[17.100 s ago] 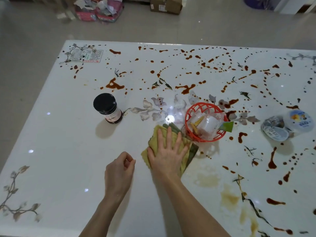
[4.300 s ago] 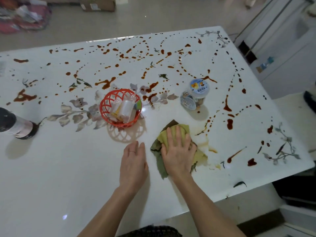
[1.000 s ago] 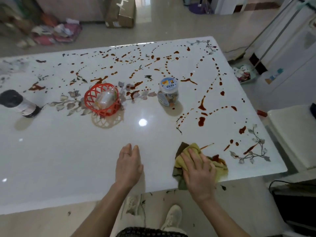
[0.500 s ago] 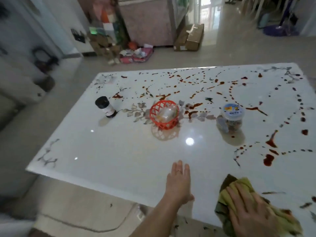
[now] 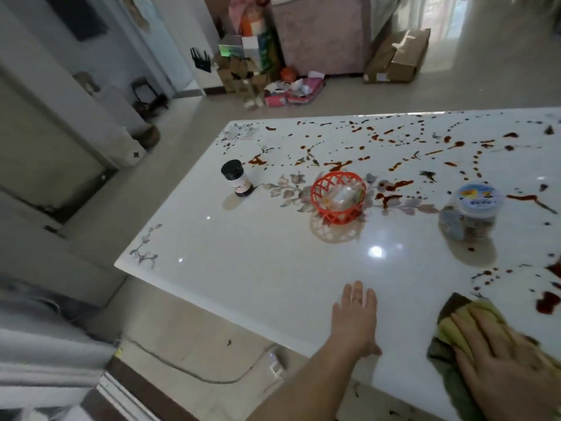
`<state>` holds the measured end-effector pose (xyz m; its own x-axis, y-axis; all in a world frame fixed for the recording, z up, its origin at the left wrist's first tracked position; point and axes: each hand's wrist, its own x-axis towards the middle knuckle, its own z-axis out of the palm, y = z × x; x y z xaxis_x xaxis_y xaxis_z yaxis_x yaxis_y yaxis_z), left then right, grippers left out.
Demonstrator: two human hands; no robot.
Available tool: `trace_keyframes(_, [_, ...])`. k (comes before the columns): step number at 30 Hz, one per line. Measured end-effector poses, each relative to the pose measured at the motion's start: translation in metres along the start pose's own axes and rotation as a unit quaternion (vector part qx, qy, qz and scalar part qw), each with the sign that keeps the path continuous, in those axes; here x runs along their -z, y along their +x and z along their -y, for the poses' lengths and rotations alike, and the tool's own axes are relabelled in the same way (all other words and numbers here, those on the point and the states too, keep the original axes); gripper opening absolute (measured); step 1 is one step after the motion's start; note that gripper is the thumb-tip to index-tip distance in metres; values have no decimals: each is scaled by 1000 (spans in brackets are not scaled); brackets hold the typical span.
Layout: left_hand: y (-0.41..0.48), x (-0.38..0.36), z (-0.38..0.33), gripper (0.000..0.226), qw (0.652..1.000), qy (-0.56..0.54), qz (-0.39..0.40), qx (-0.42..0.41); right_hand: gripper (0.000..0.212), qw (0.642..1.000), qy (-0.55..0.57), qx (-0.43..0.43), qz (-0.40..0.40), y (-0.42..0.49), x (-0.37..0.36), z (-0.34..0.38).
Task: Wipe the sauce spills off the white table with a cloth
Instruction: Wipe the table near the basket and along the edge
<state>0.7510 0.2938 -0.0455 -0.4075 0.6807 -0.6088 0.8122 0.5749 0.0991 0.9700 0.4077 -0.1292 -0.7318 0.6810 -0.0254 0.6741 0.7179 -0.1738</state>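
The white table carries brown-red sauce spills over its far half and right side, with a larger blot near the cloth. My right hand lies flat, fingers spread, on the yellow-green cloth at the near right edge. My left hand rests palm down on bare table near the front edge, fingers straight, a ring on one finger.
An orange basket with packets stands mid-table. A black-capped bottle is to its left, a clear tub with a blue lid to its right. Boxes and clutter sit on the floor beyond.
The view has swung left since a second ago, putting my hands and the cloth at the lower right. My right hand still presses the cloth; my left hand stays flat on the table.
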Motion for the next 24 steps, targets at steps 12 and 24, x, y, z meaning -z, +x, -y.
trace_keyframes(12, [4, -7, 0, 114, 999, 6, -31, -24, 57, 989, 0, -137, -62, -22, 29, 4])
trace_keyframes(24, [2, -5, -3, 114, 999, -2, -34, -24, 58, 987, -9, -150, -54, -54, 24, -9])
